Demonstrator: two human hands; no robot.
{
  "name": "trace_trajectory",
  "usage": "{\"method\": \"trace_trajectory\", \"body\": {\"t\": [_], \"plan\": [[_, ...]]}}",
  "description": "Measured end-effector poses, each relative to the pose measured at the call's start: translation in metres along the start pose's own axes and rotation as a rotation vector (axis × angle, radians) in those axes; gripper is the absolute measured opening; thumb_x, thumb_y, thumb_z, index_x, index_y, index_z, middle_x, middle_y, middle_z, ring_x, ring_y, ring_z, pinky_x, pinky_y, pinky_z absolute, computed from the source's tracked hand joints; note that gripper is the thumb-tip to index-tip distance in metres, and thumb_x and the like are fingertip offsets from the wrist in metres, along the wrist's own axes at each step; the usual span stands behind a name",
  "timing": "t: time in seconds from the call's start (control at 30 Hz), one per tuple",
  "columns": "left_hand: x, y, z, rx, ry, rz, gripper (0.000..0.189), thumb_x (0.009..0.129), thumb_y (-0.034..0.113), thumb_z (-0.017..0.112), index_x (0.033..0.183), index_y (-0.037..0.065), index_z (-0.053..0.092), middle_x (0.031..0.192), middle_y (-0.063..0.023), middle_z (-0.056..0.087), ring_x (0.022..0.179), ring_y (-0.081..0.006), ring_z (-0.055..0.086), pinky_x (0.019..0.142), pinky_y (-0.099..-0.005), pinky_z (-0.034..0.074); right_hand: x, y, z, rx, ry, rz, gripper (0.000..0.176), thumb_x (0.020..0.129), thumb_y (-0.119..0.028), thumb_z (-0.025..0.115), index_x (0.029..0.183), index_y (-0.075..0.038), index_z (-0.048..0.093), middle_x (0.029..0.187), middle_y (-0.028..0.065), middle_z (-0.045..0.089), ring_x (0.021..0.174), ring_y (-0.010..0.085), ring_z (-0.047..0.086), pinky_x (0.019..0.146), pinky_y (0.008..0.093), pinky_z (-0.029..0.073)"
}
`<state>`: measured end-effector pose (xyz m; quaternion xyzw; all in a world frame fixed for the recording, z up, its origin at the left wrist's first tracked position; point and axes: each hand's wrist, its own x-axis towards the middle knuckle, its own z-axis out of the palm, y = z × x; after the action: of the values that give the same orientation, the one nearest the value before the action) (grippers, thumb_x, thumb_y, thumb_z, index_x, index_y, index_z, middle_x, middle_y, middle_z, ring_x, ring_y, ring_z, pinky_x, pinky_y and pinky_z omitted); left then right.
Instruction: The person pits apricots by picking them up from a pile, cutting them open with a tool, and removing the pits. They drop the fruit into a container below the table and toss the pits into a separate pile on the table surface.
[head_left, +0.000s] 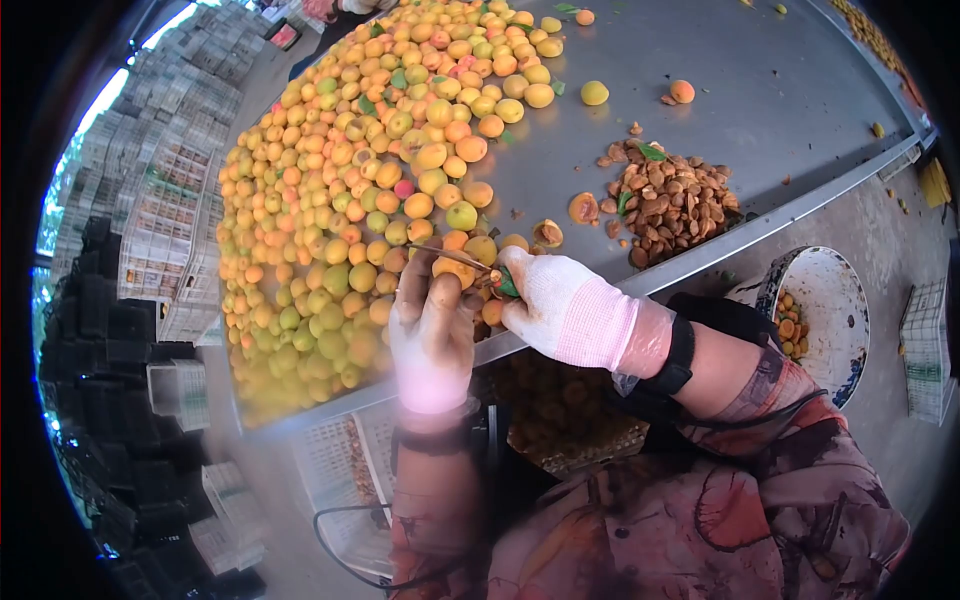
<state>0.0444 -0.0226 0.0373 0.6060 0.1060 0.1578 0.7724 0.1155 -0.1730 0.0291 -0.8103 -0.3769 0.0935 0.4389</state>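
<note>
Both my hands wear white gloves and meet above the near edge of the metal table. My left hand (432, 340) has its fingers bent around a yellow-orange apricot (453, 271). My right hand (560, 308) is closed on a small knife (507, 284) with a green handle. Its thin blade points left and lies across the apricot; how deep it cuts cannot be made out. Just beyond the hands sits an opened apricot half (547, 233). Whole apricots (350, 190) are heaped at the left, right up to my left fingers.
A pile of brown apricot pits (670, 195) lies on the metal table (760, 130), inside its raised rim. A white bucket (845, 310) with apricot pieces stands at the right. Below are a dark container (565, 410) and white crates (335, 470). Stacked crates (170, 220) fill the left.
</note>
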Motion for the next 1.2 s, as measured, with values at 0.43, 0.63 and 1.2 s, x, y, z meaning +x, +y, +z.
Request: {"method": "trace_trajectory", "body": {"t": [0.43,0.63,1.2], "plan": [[0.008,-0.013,-0.008,0.458,0.081,0.384,0.043,0.09,0.008,0.061,0.13,-0.005,0.05,0.108,-0.0197,0.067,0.09,-0.0238,0.066,0.079,-0.0314,0.053,0.0,-0.006,0.004,-0.056,-0.043,0.01,0.031,0.087,-0.021,0.057,0.099,0.007,0.049,0.07,0.0249,0.06,0.072,0.0446,0.062,0.063,0.0501,0.05],[0.004,-0.011,-0.001,0.025,0.101,0.157,0.026,0.095,0.008,0.06,0.12,0.003,0.058,0.114,-0.0151,0.062,0.095,-0.0225,0.062,0.077,-0.0309,0.054,0.002,-0.007,0.01,-0.06,0.01,0.047,0.03,0.088,-0.022,0.057,0.097,0.006,0.05,0.07,0.0244,0.06,0.072,0.0435,0.062,0.063,0.0498,0.05],[0.015,-0.017,-0.029,0.019,0.248,0.116,0.046,0.101,0.047,0.048,0.117,0.003,0.054,0.111,-0.0066,0.058,0.102,-0.0162,0.053,0.089,-0.0329,0.041,0.002,-0.01,0.013,-0.273,-0.022,0.013,0.022,0.089,-0.018,0.059,0.097,0.001,0.051,0.072,0.0196,0.062,0.07,0.0397,0.064,0.061,0.0474,0.051]]}}
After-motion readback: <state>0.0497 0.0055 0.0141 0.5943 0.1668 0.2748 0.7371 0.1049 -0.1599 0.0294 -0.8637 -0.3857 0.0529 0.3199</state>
